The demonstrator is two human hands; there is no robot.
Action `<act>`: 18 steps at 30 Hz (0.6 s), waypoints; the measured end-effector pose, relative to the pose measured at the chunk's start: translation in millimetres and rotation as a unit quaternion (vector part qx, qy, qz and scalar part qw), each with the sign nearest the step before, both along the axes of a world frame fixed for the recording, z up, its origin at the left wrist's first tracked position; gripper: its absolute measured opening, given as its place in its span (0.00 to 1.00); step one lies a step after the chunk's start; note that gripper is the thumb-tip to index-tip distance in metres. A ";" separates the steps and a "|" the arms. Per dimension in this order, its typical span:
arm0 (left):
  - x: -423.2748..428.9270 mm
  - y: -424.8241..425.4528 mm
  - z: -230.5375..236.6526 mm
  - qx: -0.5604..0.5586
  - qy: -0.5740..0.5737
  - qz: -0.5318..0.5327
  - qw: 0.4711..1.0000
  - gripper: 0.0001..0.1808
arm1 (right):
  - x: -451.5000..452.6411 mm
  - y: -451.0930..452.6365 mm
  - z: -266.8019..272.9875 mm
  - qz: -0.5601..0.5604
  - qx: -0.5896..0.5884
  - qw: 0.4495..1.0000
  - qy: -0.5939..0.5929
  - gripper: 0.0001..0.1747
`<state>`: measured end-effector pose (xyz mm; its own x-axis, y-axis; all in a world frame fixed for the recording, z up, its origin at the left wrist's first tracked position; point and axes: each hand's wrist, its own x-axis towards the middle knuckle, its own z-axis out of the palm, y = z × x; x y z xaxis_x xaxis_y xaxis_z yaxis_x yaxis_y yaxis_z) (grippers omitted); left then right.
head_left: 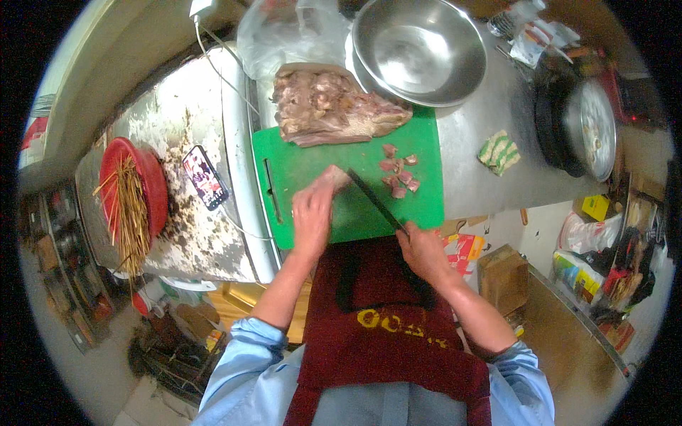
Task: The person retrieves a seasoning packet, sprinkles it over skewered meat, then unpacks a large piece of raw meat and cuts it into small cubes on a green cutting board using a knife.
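On a green cutting board point(298, 160) my left hand point(313, 210) holds down a piece of meat point(335, 175) with its fingertips. My right hand point(423, 250) grips the handle of a dark-bladed knife point(375, 201), whose tip end lies just right of that piece. Several small cut chunks of meat point(398, 171) lie on the right part of the board. Behind them a large slab of pale, cooked-looking meat point(325, 106) rests across the board's far edge. The far side of the held piece is partly hidden by my fingers.
A steel bowl point(421, 53) stands at the back, beside a clear plastic bag point(293, 37). To the right lie a green-and-white sponge point(499, 153) and a round pan point(591, 130). A phone point(205, 177) with a cable and a red basin point(160, 186) holding straw-like stalks point(130, 213) are left.
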<state>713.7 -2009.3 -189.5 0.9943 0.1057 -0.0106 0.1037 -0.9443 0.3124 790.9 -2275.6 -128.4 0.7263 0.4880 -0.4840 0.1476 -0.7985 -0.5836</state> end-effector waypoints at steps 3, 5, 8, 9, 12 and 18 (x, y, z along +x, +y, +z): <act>9.2 31.2 2.1 0.009 0.015 -0.092 0.996 0.34 | 0.2 -6.3 2.0 0.021 -0.001 1.000 -0.009 0.15; 13.1 59.8 9.9 -0.011 0.016 -0.194 0.981 0.33 | 4.1 -10.8 9.3 0.029 -0.045 0.998 0.018 0.15; 11.6 79.4 18.9 -0.066 0.009 -0.213 0.975 0.31 | 8.2 -11.0 25.0 0.000 -0.018 1.000 0.005 0.15; 8.3 80.4 20.9 -0.060 -0.001 -0.201 0.978 0.29 | 9.6 -8.6 29.6 0.011 -0.026 1.000 -0.003 0.15; -1.0 85.3 22.9 -0.052 -0.071 -0.123 0.988 0.26 | 13.8 7.2 36.7 0.039 -0.015 0.999 -0.025 0.13; -7.7 102.6 17.0 -0.072 -0.115 -0.042 0.990 0.20 | 2.7 58.6 28.9 0.058 0.055 0.995 -0.052 0.11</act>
<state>706.0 -1906.7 -172.5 0.9776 0.0370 0.2074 -0.0620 -0.8904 0.4509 793.6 -2217.0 -99.5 0.7052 0.6178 -0.3479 0.2993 -0.7041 -0.6439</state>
